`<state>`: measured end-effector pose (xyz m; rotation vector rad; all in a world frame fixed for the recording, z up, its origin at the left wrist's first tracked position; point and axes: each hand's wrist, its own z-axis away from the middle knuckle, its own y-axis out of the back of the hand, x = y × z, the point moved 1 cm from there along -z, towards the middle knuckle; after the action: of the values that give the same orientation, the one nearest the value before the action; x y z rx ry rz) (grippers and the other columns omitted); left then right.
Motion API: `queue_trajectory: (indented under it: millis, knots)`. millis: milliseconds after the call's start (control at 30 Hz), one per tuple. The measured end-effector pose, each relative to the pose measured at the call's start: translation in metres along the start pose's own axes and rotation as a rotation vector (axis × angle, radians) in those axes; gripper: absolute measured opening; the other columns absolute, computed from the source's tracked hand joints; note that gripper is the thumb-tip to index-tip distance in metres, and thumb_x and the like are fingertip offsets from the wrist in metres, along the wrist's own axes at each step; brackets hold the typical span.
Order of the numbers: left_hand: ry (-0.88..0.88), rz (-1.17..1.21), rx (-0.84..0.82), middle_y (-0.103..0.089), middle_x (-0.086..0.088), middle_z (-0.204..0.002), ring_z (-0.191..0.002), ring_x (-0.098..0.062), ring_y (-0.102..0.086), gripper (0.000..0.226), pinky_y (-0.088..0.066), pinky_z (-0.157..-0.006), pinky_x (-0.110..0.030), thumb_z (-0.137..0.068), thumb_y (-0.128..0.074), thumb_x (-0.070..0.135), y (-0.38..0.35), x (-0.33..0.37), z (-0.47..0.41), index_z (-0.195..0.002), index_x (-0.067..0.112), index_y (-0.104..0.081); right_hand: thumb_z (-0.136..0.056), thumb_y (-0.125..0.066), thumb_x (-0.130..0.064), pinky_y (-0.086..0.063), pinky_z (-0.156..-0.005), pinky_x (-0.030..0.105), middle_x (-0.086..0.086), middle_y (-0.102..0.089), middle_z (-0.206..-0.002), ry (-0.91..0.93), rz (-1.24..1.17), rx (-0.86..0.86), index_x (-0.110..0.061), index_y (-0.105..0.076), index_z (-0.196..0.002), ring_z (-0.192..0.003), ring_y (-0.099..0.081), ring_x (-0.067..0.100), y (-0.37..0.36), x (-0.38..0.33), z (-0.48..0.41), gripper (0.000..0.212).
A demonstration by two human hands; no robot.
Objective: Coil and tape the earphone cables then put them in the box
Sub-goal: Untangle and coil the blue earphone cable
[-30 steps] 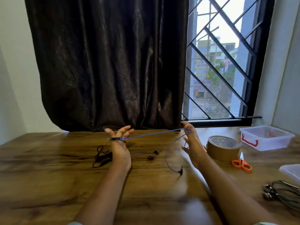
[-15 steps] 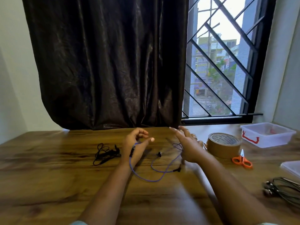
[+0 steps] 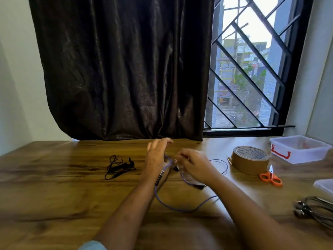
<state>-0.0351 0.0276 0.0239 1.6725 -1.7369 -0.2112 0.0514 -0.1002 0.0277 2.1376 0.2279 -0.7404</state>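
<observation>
A purple earphone cable hangs in a loop below my wrists and trails over the wooden table. My left hand is raised with the cable running over it and down past the wrist. My right hand pinches the cable close beside the left one. A black earbud dangles between the hands. A tangled black earphone cable lies on the table to the left. The clear plastic box with a red clasp stands at the far right.
A roll of brown tape sits right of my hands, with orange scissors in front of it. A box lid and a grey earphone bundle lie at the right edge. A dark curtain and a barred window are behind.
My hands have come together from wide apart. The stretched purple cable has gone slack and now hangs in a loop under my wrists.
</observation>
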Motion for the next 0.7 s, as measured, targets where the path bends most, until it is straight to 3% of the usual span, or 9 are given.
queue_trajectory:
  millis: [100, 200, 300, 333, 433, 533, 600, 700]
  knots:
    - [0.016, 0.082, 0.022, -0.038, 0.007, -0.098, -0.088, -0.008, -0.041, 0.057, -0.038, -0.064, -0.005, -0.069, -0.077, 0.005, 0.003, 0.004, 0.0, -0.12, 0.017, -0.055, -0.098, -0.047, -0.035, -0.045, -0.062, 0.019, -0.002, -0.066, -0.077, -0.093, -0.125, 0.006, -0.02, -0.066, -0.082, -0.07, -0.06, 0.012, -0.009, -0.008, 0.002, 0.03]
    - [-0.017, 0.136, -0.02, -0.037, 0.004, -0.09, -0.069, -0.004, -0.037, 0.061, -0.039, -0.059, -0.008, -0.066, -0.077, 0.001, 0.005, 0.01, -0.002, -0.119, 0.017, -0.051, -0.094, -0.052, -0.043, -0.037, -0.053, 0.017, -0.01, -0.059, -0.055, -0.217, -0.234, -0.029, -0.019, -0.067, -0.069, -0.054, -0.051, 0.001, -0.004, -0.012, 0.0, 0.038]
    - [0.071, 0.347, -0.063, -0.037, 0.003, -0.076, -0.061, -0.006, -0.034, 0.025, -0.036, -0.055, -0.016, -0.083, -0.062, 0.01, 0.003, 0.028, -0.007, -0.083, 0.034, -0.055, -0.093, -0.057, -0.037, -0.032, -0.042, 0.014, -0.011, -0.047, -0.046, -0.375, -0.441, -0.139, -0.017, -0.058, -0.065, -0.038, -0.041, 0.0, -0.005, -0.014, 0.003, 0.035]
    - [0.124, 0.333, -0.087, -0.037, 0.005, -0.072, -0.06, -0.006, -0.035, 0.026, -0.036, -0.055, -0.016, -0.089, -0.055, 0.011, 0.002, 0.031, -0.01, -0.077, 0.034, -0.053, -0.093, -0.058, -0.032, -0.032, -0.04, 0.013, -0.01, -0.048, -0.047, -0.381, -0.496, -0.156, -0.015, -0.057, -0.065, -0.037, -0.04, 0.0, -0.006, -0.014, 0.004, 0.032]
    - [0.031, 0.398, -0.071, -0.044, 0.01, -0.079, -0.066, -0.004, -0.045, 0.015, -0.041, -0.057, -0.012, -0.088, -0.059, 0.018, 0.008, 0.035, 0.001, -0.092, 0.03, -0.051, -0.093, -0.06, -0.018, -0.036, -0.041, 0.011, -0.006, -0.054, -0.051, -0.335, -0.554, -0.099, -0.012, -0.061, -0.065, -0.04, -0.047, -0.001, -0.003, -0.011, 0.004, 0.028]
    - [-0.126, 0.066, -0.105, -0.046, 0.017, -0.09, -0.081, -0.002, -0.052, 0.061, -0.047, -0.066, -0.02, -0.07, -0.08, 0.021, 0.006, 0.014, 0.013, -0.114, 0.036, -0.04, -0.091, -0.062, -0.013, -0.049, -0.059, 0.019, -0.003, -0.065, -0.066, -0.288, -0.557, 0.033, -0.017, -0.071, -0.082, -0.062, -0.061, 0.006, 0.001, -0.003, 0.001, 0.014]
    - [-0.003, 0.052, -0.06, -0.053, 0.02, -0.093, -0.084, -0.002, -0.056, 0.053, -0.051, -0.071, -0.025, -0.076, -0.074, 0.016, 0.006, 0.007, 0.013, -0.113, 0.037, -0.043, -0.09, -0.062, -0.009, -0.046, -0.054, 0.016, -0.003, -0.064, -0.067, -0.28, -0.637, 0.071, -0.019, -0.071, -0.099, -0.058, -0.06, 0.004, 0.004, -0.001, -0.001, 0.015]
    - [0.197, 0.242, -0.026, -0.066, 0.011, -0.089, -0.081, -0.007, -0.063, 0.016, -0.052, -0.069, -0.029, -0.092, -0.056, 0.017, 0.004, 0.005, 0.013, -0.101, 0.03, -0.058, -0.091, -0.061, -0.007, -0.039, -0.046, 0.017, -0.007, -0.059, -0.059, -0.244, -0.669, 0.005, -0.027, -0.065, -0.11, -0.049, -0.049, 0.006, 0.003, -0.001, -0.001, 0.028]
